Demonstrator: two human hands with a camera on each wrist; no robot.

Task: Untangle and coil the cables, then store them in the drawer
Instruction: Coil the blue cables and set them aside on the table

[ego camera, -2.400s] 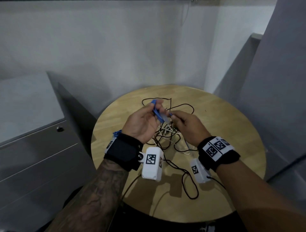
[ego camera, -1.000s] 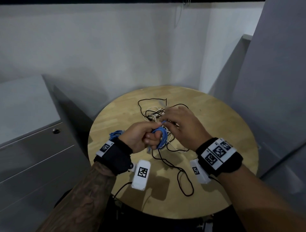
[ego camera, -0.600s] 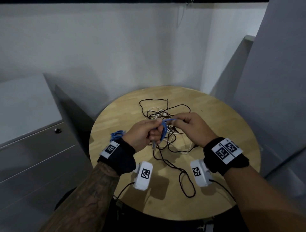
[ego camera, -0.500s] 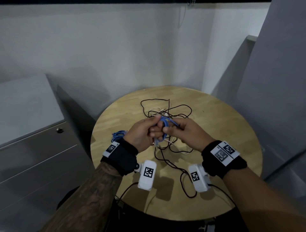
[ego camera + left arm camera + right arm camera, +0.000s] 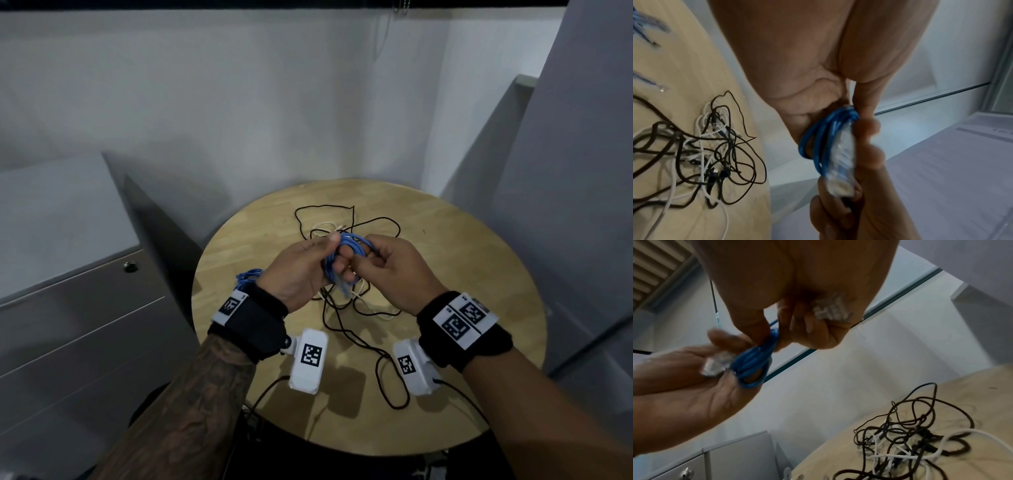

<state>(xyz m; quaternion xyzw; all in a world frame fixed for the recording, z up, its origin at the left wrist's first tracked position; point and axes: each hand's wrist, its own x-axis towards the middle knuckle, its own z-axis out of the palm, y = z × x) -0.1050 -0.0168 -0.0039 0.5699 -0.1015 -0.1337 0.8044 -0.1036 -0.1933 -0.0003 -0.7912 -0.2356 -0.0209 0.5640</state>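
A small coil of blue cable [image 5: 346,253] is held above the round wooden table [image 5: 479,274]. My left hand [image 5: 330,257] grips the coil's loops [image 5: 824,142], with one clear plug [image 5: 840,178] sticking out past its fingers. My right hand [image 5: 368,255] pinches the coil's far end [image 5: 774,335] between thumb and finger, and the other clear plug [image 5: 831,309] lies against its curled fingers. Beneath the hands a tangle of black and white cables [image 5: 342,305] lies on the table. A second blue coil [image 5: 248,277] rests by my left wrist.
A grey drawer cabinet [image 5: 85,325] with a round lock [image 5: 130,266] stands left of the table, its drawers closed. Grey walls and a grey panel enclose the table at the back and right. A loop of black cable [image 5: 394,387] trails toward the table's front edge.
The stretch of blue cable has been gathered into a tight small coil between both hands. The hands have moved slightly up and away, above the tangle.
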